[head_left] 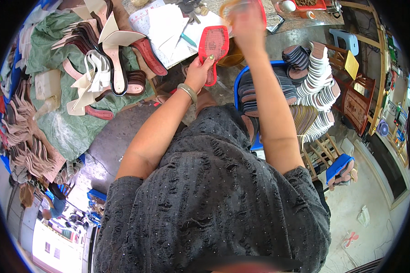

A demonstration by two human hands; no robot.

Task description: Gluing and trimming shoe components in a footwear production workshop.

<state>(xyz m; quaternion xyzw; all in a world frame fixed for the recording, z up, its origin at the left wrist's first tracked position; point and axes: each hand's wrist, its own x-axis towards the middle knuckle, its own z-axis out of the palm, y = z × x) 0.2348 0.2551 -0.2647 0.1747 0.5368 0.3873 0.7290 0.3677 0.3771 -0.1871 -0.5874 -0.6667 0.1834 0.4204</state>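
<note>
My left hand [199,75] grips a red shoe sole [214,42] by its narrower end, the thumb lying on top. The sole has a raised red rim and a grid-marked middle. Farther forward and to the right, my right hand [249,32] is smeared by motion over the table edge. Beside its fingers is an amber, ring-like thing [225,10], and a red edge [263,12] shows at its other side. Whether these fingers hold either one, I cannot tell. White papers [161,27] lie on the table past my left hand, with a teal pen [188,39] on them.
To the left, stacked soles and insoles [118,73] rest on a green sheet [70,132]. A blue-rimmed container [238,84] of piled soles [312,91] stands close by my right forearm. Keys [193,11] lie at the table's back. A blue stool [345,40] is at far right.
</note>
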